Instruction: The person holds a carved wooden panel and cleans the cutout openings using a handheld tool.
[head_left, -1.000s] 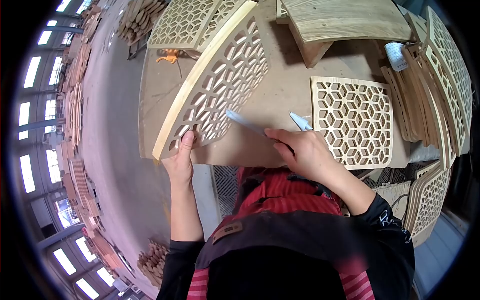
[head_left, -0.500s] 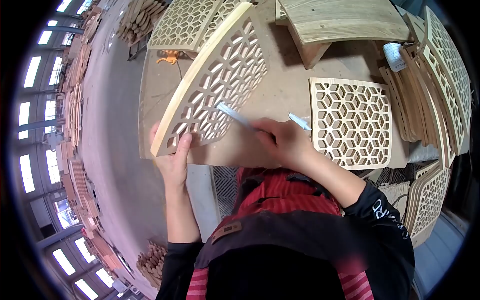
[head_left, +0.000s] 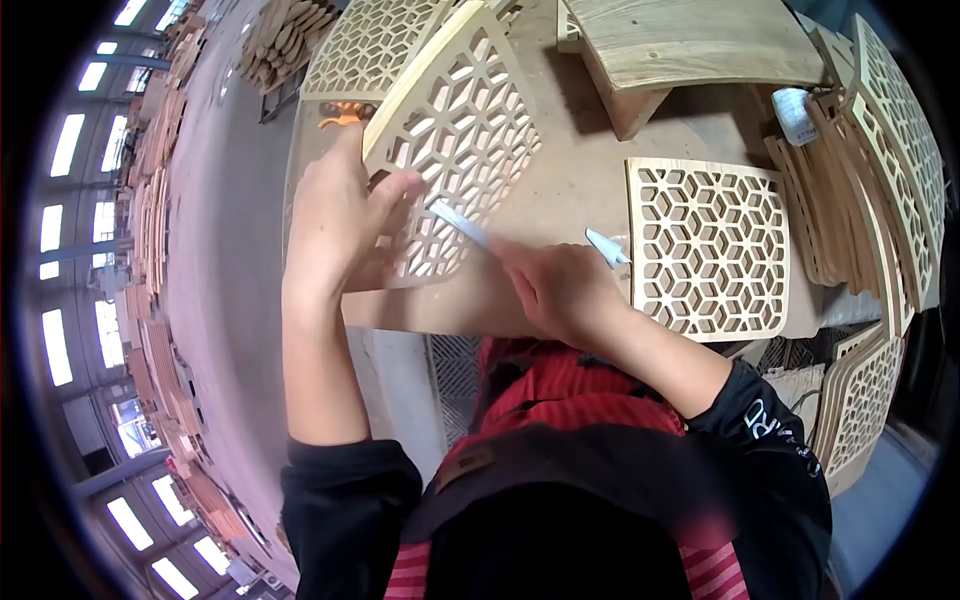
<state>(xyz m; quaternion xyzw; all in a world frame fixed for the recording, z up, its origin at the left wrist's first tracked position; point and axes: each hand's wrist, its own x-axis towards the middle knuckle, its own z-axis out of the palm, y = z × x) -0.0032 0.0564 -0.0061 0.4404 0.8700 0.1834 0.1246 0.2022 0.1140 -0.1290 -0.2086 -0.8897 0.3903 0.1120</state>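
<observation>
A wooden lattice panel (head_left: 470, 115) stands tilted on its edge at the left of the worktable. My left hand (head_left: 335, 210) is at its long outer edge, thumb across the lattice face and fingers mostly hidden behind; this hand is slightly blurred. In my right hand (head_left: 565, 290) is a narrow flat grey strip (head_left: 460, 222), pinched between thumb and fingers. The strip's far end lies against the panel's cut-outs. A second lattice panel (head_left: 710, 250) lies flat to the right, with a pale blue-white pointed piece (head_left: 606, 246) beside its left edge.
A curved wooden stand (head_left: 700, 45) occupies the back of the worktable (head_left: 570, 180). More lattice panels (head_left: 370, 45) lie at back left near an orange clamp-like object (head_left: 345, 113). Stacked curved boards (head_left: 825, 200) and upright panels (head_left: 900, 140) line the right side.
My left hand has moved from the panel's lower corner up along its outer edge. The panel has tilted a little. My right hand and the strip have hardly moved.
</observation>
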